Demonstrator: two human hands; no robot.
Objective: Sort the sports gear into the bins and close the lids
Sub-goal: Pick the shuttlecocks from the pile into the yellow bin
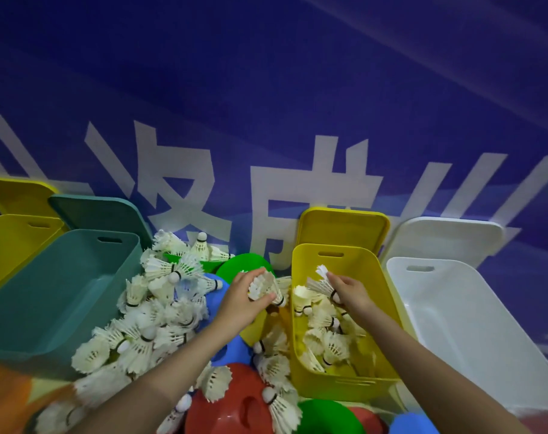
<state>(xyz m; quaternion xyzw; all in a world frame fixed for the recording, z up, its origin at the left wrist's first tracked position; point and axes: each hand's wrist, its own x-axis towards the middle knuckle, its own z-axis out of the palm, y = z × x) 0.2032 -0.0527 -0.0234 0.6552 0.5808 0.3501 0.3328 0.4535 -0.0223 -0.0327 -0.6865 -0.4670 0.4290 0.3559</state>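
Two shuttlecocks in hand, light and brittle-feathered.
Left hand (246, 300) closed around shuttlecock (264, 288) beside yellow bin (301, 355); right hand (349, 289) pinching another shuttlecock (321, 281) over it; best gripped at cork.

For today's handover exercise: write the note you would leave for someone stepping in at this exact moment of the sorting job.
Left hand: gripping a shuttlecock beside the near yellow bin.
Right hand: holding another shuttlecock over that bin.
Done: a batch of shuttlecocks already lies in the near yellow bin.
Left: the big shuttlecock pile and the coloured discs on the floor. The teal bin and white bin look empty. Another yellow bin sits far left. All lids are off, propped behind.
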